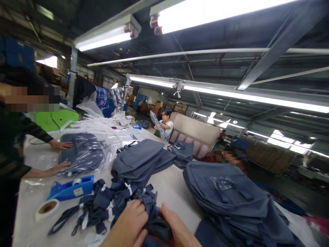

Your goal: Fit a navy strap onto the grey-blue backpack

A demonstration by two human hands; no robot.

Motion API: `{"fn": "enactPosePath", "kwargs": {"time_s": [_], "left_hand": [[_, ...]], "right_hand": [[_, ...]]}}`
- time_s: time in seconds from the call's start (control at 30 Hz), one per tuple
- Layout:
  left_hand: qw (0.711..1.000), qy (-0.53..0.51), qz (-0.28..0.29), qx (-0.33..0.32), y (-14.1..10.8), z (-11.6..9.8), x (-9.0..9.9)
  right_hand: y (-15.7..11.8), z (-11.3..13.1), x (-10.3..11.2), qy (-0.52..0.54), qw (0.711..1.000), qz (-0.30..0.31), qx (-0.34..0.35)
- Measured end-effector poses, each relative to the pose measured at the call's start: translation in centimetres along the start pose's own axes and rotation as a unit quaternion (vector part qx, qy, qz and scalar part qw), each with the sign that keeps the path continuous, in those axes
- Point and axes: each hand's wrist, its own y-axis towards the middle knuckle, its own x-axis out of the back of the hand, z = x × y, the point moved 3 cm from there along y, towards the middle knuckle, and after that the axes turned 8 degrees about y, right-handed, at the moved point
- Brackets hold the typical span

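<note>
**Tangle risk, right where loose straps (99,206) meet my hands!**

By the tabletop's (167,181) left edge, a co-worker's hand (61,145) presses glossy, crinkled plastic (88,154); slick film like that could slide. Nearer the left corner, the ring-shaped tape roll (47,208) and hard, angular blue dispenser (73,188) might shift if a looped strap drags them. Flat webbing, white bands (quite the knot garden!), and here's the snag: my left hand (132,219) and right hand (177,224) are slightly apart, both closed around a soft, dark cloth bundle (158,228) at the near edge, and a pull could bring straps along. Toward the right edge, smooth, floppy, rounded bags (228,192) could slump, being stacked unevenly.
</note>
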Motion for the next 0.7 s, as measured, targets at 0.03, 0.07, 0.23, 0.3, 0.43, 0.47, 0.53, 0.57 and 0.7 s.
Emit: {"fn": "enactPosePath", "kwargs": {"time_s": [0.03, 0.07, 0.23, 0.3, 0.43, 0.47, 0.53, 0.57, 0.7], "left_hand": [[0.997, 0.051, -0.048, -0.031, -0.7, -0.3, -0.4], [0.989, 0.098, -0.098, -0.057, -1.3, -0.5, -0.7], [0.950, 0.218, -0.214, -0.069, -3.9, -0.6, -1.1], [0.944, 0.228, -0.234, -0.037, -4.8, -0.3, -1.0], [0.963, 0.197, -0.184, 0.011, -7.9, 1.2, -0.8], [0.976, 0.160, -0.138, 0.047, -9.0, 1.9, -0.6], [0.984, 0.023, -0.066, 0.166, -11.2, 3.3, 0.1], [0.966, -0.073, -0.044, 0.244, -12.3, 3.9, 0.6], [0.828, -0.391, -0.047, 0.398, -13.4, 3.9, 2.3]], "right_hand": [[0.5, 0.1, -1.0, 0.004, 1.000, 0.004, 0.004], [0.7, 0.4, -1.9, 0.009, 1.000, 0.010, 0.001], [0.6, 2.4, -5.5, -0.027, 0.989, 0.143, -0.009], [1.0, 2.4, -6.4, -0.013, 0.986, 0.166, -0.020], [2.0, 1.5, -8.6, -0.007, 0.985, 0.165, -0.039], [2.1, 1.4, -9.3, -0.012, 0.986, 0.163, -0.039], [2.2, 1.2, -10.5, -0.019, 0.986, 0.158, -0.039], [2.2, 1.0, -11.1, -0.023, 0.986, 0.161, -0.038], [2.1, -0.4, -12.3, -0.020, 0.979, 0.201, -0.035]]}}
